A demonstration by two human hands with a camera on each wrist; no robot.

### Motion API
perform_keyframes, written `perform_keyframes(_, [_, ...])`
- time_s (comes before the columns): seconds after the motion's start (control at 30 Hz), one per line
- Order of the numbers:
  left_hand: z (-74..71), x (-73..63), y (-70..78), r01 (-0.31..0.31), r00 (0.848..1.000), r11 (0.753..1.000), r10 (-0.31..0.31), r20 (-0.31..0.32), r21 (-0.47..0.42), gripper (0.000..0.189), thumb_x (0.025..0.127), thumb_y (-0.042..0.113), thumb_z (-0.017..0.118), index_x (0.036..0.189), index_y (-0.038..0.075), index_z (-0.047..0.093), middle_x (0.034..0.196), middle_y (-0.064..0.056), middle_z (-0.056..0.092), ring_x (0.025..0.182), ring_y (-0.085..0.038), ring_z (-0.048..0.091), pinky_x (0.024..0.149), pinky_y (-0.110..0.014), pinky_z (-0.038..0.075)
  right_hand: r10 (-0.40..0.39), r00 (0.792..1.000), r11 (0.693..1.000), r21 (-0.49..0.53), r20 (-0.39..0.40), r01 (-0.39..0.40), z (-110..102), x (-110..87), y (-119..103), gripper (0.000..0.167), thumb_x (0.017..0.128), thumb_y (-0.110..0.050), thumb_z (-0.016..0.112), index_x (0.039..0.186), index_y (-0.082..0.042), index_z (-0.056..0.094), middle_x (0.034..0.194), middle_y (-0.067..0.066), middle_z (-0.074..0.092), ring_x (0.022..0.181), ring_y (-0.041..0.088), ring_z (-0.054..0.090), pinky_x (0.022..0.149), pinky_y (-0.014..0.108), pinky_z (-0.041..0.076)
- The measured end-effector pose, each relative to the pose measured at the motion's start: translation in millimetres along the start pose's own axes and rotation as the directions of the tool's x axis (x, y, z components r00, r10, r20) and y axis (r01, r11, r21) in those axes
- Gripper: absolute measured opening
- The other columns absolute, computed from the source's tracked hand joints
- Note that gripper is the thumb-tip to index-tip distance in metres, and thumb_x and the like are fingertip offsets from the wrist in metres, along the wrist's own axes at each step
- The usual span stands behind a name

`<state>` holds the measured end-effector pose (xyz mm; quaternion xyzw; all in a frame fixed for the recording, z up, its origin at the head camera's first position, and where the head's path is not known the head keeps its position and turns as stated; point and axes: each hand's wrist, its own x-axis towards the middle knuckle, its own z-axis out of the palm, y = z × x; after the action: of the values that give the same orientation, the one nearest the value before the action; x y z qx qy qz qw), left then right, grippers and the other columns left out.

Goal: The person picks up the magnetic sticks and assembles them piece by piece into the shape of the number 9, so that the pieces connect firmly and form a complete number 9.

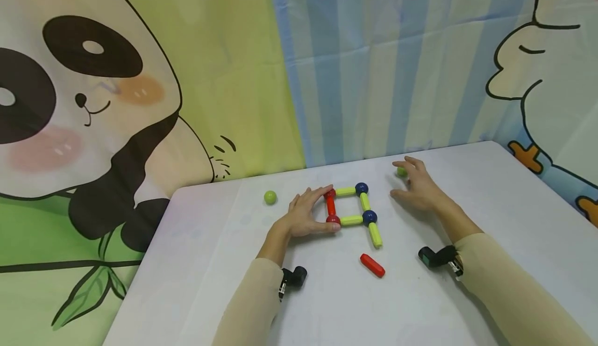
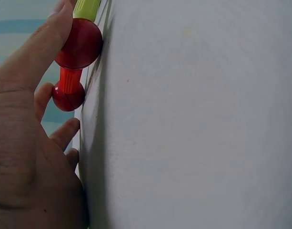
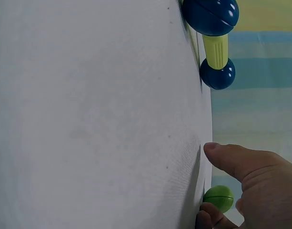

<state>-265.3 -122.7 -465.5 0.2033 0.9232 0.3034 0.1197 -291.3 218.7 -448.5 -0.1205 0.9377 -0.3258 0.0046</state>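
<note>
A flat frame of magnetic building sticks and balls lies on the table. It has a red stick (image 1: pixel 330 205) between two red balls, yellow-green sticks (image 1: pixel 351 220) and two dark blue balls (image 1: pixel 369 216). One more yellow-green stick (image 1: pixel 375 235) points from the near blue ball towards me. My left hand (image 1: pixel 306 215) holds the frame's red side, thumb against the near red ball (image 2: pixel 81 44) and forefinger at the far red ball (image 2: pixel 68 96). My right hand (image 1: pixel 419 189) reaches, thumb and fingers apart, around a green ball (image 3: pixel 218 198); whether it touches the ball I cannot tell.
A loose red stick (image 1: pixel 372 265) lies in front of the frame. Another green ball (image 1: pixel 270 197) sits to the left, beyond my left hand. The white table (image 1: pixel 210 263) ends at a printed cloth backdrop (image 1: pixel 252 76).
</note>
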Motion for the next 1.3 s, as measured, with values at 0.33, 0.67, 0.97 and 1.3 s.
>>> perform_keyframes(0.33, [3.3,4.4,7.1,-0.028,1.000,1.000,0.028,0.004,0.004,0.104,0.077,0.067,0.077,0.162,0.041,0.024,0.170,0.006,0.024,0.160,-0.029,0.007,0.126,-0.052,-0.001,0.014,1.000,0.998,-0.055,0.025,-0.012,-7.3,-0.8,7.3,0.073,0.094,-0.020,0.072,0.153,-0.001,0.035,0.164,0.034,0.005,0.145,0.060,0.021,0.114,0.072,0.023])
perform_keyframes(0.67, [9.0,9.8,10.4,0.013,1.000,1.000,-0.013,0.006,0.020,0.099,0.082,0.067,0.073,0.162,0.046,0.019,0.170,0.002,0.025,0.160,-0.027,0.009,0.126,-0.050,0.000,0.070,0.997,0.995,-0.069,0.038,-0.067,-7.1,-7.5,14.2,0.069,0.098,-0.024,0.069,0.154,-0.002,0.036,0.151,0.036,0.028,0.123,0.048,0.047,0.105,0.066,0.040])
perform_keyframes(0.97, [8.6,4.9,3.8,0.057,0.998,0.998,-0.057,-0.013,0.004,0.097,0.082,0.068,0.071,0.162,0.046,0.020,0.170,0.001,0.025,0.160,-0.027,0.009,0.126,-0.052,0.001,-0.005,0.999,0.997,-0.073,0.037,0.008,-3.3,-12.5,7.1,0.045,0.100,-0.011,0.061,0.144,-0.003,0.050,0.121,0.023,0.055,0.098,0.033,0.053,0.083,0.045,0.045])
perform_keyframes(1.3, [7.7,7.2,2.2,0.066,0.996,0.995,-0.061,-0.069,0.080,0.094,0.087,0.071,0.062,0.164,0.037,0.020,0.169,0.001,0.028,0.158,-0.029,0.015,0.126,-0.054,0.004,0.003,0.999,0.999,-0.034,0.039,-0.002,-0.7,-23.9,0.8,0.046,0.100,-0.015,0.064,0.142,-0.003,0.050,0.131,0.025,0.060,0.106,0.035,0.060,0.091,0.051,0.050])
